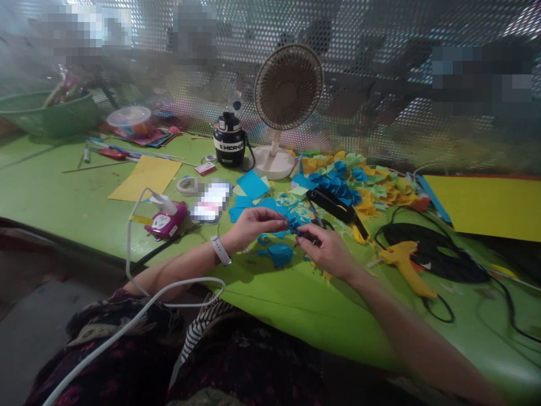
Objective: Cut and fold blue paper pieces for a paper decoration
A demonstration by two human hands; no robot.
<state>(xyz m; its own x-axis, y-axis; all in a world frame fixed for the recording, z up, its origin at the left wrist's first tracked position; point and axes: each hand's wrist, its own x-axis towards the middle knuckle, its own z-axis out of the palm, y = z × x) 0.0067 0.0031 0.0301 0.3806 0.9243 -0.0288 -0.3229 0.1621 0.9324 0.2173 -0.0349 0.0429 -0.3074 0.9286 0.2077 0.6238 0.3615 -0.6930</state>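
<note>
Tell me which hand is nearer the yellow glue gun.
Right. The right hand is to the left of the glue gun; the left hand is farther left, past the right one.

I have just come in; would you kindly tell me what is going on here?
At a green table, a person's left hand seems to pinch a small blue paper piece, with the right hand close against it. Blue paper sheets lie just beyond, and a heap of crumpled paper sits farther back to the right. A yellow glue gun lies right of the hands.
</note>
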